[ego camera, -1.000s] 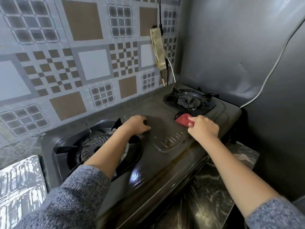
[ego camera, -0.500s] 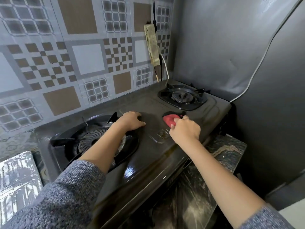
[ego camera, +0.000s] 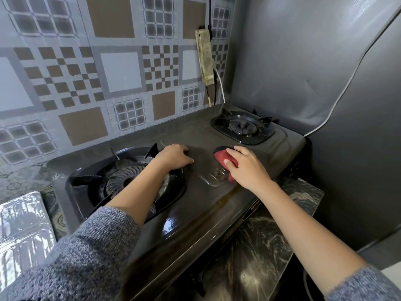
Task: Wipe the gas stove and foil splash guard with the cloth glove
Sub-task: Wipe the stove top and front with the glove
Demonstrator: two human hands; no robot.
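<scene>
- The cloth glove (ego camera: 225,160) was red, bunched up, and lay on the middle panel of the gas stove (ego camera: 217,205), between the two burners.
- The right hand (ego camera: 246,168) pressed down on the glove with fingers curled over it, gripping it.
- The left hand (ego camera: 174,156) rested palm-down on the stove top, fingers loosely bent, holding nothing, at the edge of the near burner (ego camera: 128,181).
- The stove surface was dark and glossy, with brownish streaks along the front edge.
- The far burner (ego camera: 242,127) stood clear beyond the glove.
- A foil splash guard (ego camera: 21,233) lay at lower left, well apart from both hands.
- A power strip (ego camera: 205,57) hung on the patterned wall (ego camera: 86,68).
- Against the frame one second earlier, the right hand and glove had shifted toward the left hand, away from the far burner; the left hand had stayed put.
</scene>
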